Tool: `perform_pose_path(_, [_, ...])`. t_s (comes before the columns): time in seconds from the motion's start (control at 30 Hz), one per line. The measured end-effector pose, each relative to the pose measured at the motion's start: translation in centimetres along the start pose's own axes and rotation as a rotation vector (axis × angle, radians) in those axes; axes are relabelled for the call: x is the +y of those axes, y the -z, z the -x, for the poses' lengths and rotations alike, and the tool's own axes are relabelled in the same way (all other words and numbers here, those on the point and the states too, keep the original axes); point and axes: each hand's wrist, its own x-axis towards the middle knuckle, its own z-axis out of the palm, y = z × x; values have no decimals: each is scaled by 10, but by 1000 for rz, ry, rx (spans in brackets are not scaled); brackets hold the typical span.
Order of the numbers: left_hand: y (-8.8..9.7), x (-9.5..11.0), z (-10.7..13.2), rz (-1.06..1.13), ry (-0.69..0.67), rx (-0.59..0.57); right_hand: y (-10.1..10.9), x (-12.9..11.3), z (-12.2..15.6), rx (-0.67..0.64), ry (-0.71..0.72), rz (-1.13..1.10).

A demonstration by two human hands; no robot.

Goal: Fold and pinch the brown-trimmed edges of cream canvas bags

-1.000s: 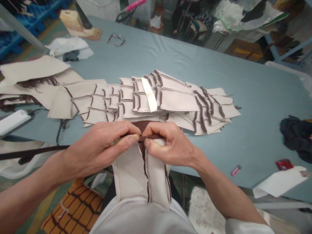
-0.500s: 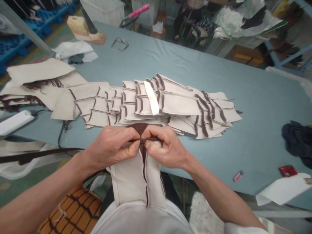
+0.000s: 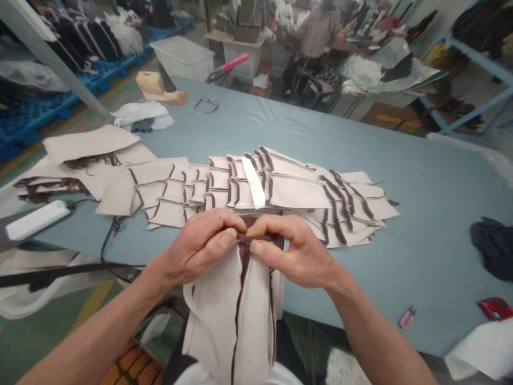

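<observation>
A sewn cream piece (image 3: 216, 310) with dark brown lining and brown seam edges hangs in front of my body, at the near edge of the table. My left hand (image 3: 204, 243) pinches its brown top edge between thumb and fingers. Close beside it, my right hand (image 3: 294, 248) pinches the same edge, its fingertips a small gap from the left ones. Below the fingers the brown inside shows in a V-shaped opening above a dark centre seam. Just beyond both hands lies a long row of overlapping cream pieces (image 3: 298, 191) with brown edges.
A white strip (image 3: 254, 184) lies across the row on the blue-grey table (image 3: 360, 147). Glasses (image 3: 207, 104) and a wooden block (image 3: 150, 85) are at the back. Dark cloth (image 3: 492, 248), a small pink tool (image 3: 407, 317) and a red object (image 3: 495, 309) sit right.
The view has tilted up, so more of the room shows. Both hands still pinch the brown edge; the fingertips have moved slightly apart, and more of the cream piece is visible.
</observation>
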Motion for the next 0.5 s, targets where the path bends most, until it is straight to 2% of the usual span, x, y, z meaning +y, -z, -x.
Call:
perform_pose_path(0.1, [10, 11, -3, 9, 63, -96, 2, 0, 4, -10, 44, 103])
perform_pose_path(0.27, [14, 21, -9, -167, 15, -258, -3, -1, 13, 28, 104, 296])
perform_pose_path(0.37, [13, 25, -8, -205, 6, -296, -5, -6, 19, 41, 155, 402])
perform_pose_path(0.5, [8, 36, 0, -61, 66, -275, 0, -7, 26, -2, 186, 401])
